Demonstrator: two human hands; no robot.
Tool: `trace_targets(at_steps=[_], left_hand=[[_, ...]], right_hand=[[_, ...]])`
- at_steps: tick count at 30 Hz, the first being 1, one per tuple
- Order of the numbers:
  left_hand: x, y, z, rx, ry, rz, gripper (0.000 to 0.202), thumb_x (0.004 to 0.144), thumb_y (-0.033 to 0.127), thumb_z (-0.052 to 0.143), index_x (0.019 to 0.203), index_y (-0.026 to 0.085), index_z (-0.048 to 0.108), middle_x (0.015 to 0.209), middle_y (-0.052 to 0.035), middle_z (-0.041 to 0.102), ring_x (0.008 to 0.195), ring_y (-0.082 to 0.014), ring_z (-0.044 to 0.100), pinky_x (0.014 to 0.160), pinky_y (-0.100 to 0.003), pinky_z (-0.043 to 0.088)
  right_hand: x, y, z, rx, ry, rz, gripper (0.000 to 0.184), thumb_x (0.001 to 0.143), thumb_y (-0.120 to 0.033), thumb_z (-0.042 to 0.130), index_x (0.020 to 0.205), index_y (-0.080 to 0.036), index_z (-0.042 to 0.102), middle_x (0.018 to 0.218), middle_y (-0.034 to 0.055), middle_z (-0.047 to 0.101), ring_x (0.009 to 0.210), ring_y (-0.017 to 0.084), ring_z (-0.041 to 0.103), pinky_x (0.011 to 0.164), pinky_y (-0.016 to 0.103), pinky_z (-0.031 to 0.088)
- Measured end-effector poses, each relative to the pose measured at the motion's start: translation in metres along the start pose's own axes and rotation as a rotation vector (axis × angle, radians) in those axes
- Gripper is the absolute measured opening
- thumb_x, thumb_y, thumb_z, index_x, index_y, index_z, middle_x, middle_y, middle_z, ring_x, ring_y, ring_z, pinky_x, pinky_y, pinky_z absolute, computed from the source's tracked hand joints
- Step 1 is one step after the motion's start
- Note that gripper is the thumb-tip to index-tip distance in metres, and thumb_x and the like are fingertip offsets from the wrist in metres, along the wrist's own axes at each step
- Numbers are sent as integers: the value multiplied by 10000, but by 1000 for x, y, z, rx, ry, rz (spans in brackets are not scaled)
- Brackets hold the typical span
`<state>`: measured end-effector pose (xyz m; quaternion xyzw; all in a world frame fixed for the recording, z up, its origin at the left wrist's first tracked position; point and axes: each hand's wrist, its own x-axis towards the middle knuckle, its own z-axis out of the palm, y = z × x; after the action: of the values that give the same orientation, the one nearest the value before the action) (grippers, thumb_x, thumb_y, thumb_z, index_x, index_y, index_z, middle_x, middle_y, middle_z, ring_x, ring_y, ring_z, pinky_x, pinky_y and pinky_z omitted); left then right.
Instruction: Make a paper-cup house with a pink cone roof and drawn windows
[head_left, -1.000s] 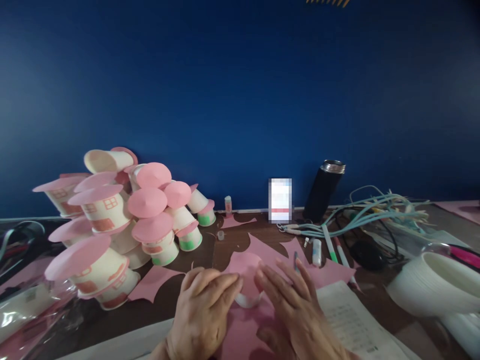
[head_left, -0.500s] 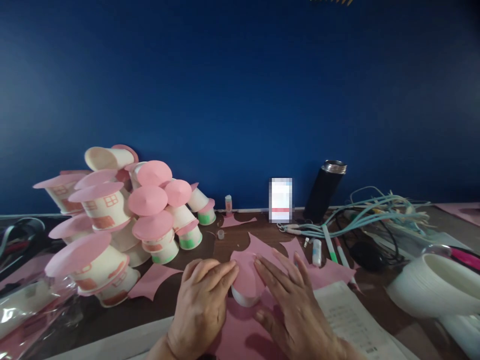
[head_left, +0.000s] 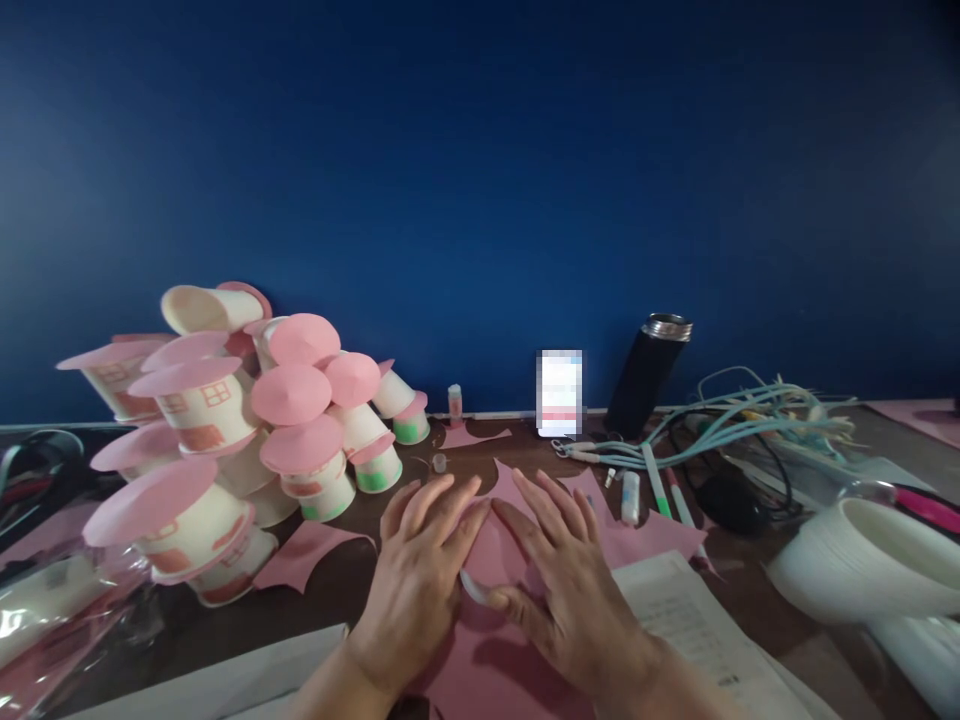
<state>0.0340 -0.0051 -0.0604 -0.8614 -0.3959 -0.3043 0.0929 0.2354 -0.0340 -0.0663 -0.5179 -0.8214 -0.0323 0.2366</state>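
A pink paper cone [head_left: 501, 550] caps a white paper cup [head_left: 474, 588], of which only a sliver of rim shows. My left hand [head_left: 420, 575] holds the cone's left side, its index finger along the paper and its other fingers spread. On the other side, my right hand [head_left: 566, 580] has its index finger near the peak and its thumb at the near edge. The rest of the cup is hidden by the cone and hands. Beneath them lies a pink paper sheet [head_left: 487, 665].
Several cups with pink cone roofs are stacked at left, like this decorated cup [head_left: 210, 405]. Cut pink scraps [head_left: 311, 552] lie around. At right are printed papers [head_left: 679, 620], nested white cups [head_left: 862, 560], cables [head_left: 720, 430], markers [head_left: 657, 485], a dark bottle [head_left: 646, 380] and a phone [head_left: 559, 395].
My fingers have spread and lifted, with both index fingers drawn toward the cone's peak. The right thumb has come in to the near edge, covering more of the cup. The view has shifted slightly.
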Motion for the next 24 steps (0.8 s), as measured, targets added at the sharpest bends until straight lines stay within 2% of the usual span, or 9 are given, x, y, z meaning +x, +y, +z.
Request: trace_targets(at_steps=[4, 9, 13, 18, 24], left_hand=[[-1, 1, -1, 10, 7, 12, 593, 750, 39, 474, 1299, 237, 580, 1398, -7, 563, 1302, -259, 398, 1095, -456, 243], [-1, 1, -1, 22, 55, 4, 548, 821, 45, 434, 1333, 204, 548, 1403, -30, 559, 1316, -247, 401, 1101, -451, 261], [-3, -1, 0, 13, 40, -8, 500, 860, 70, 426, 1324, 203, 556, 1416, -14, 547, 1339, -258, 376, 1130, -476, 231], [-5, -2, 2, -22, 42, -20, 455, 894, 145, 462, 1333, 230, 549, 1438, 18, 524, 1352, -262, 369, 1161, -489, 187], [-9, 1, 4, 34, 84, -13, 506, 927, 133, 423, 1426, 223, 428, 1470, 26, 482, 1364, -244, 360, 1177, -476, 157]], right_hand=[[-1, 0, -1, -34, -2, -12, 685, 868, -632, 505, 1447, -289, 375, 1611, 48, 208, 1449, 347, 154, 1102, 636, 160], [-6, 1, 3, -52, 52, -50, 788, 866, -636, 505, 1507, -245, 265, 1607, 93, 207, 1456, 341, 142, 1111, 618, 150], [-8, 0, -1, -72, 48, -49, 796, 845, -654, 527, 1489, -237, 315, 1607, 83, 213, 1455, 344, 135, 1123, 597, 127], [-8, -1, -3, -106, 31, -59, 739, 873, -591, 520, 1482, -218, 331, 1617, 51, 185, 1458, 329, 123, 1128, 582, 109], [-16, -2, 0, -160, 129, -125, 901, 839, -555, 568, 1515, -70, 221, 1592, 164, 226, 1451, 350, 138, 1134, 565, 94]])
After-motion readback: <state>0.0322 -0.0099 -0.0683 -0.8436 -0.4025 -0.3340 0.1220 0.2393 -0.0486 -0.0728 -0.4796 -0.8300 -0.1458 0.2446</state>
